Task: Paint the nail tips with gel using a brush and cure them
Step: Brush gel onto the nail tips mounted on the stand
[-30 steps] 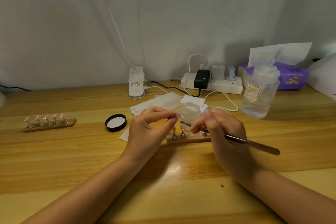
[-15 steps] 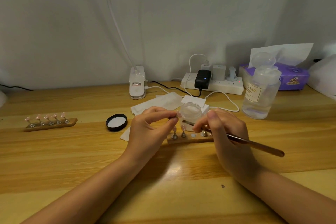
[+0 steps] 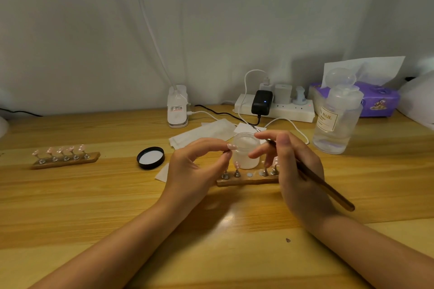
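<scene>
On the wooden surface (image 3: 94, 195), left fingers (image 3: 229, 146) pinch a nail tip (image 3: 232, 147); right fingers (image 3: 283, 141), clamped on the brush (image 3: 324, 186), should load gel sparingly from the jar (image 3: 246, 150) at frame centre.

Wooden table (image 3: 70, 206) against a grey-white wall (image 3: 70, 30). Back edge: white power strip (image 3: 281, 110) with a black adapter (image 3: 261, 102) — blue LED lit — plus white plugs beside it. White cable (image 3: 244, 91) loops from the strip toward the table middle. Far right: purple tissue box (image 3: 378, 101), one tissue sticking up. Small dark speck (image 3: 288, 240) on the table near the front edge.
</scene>
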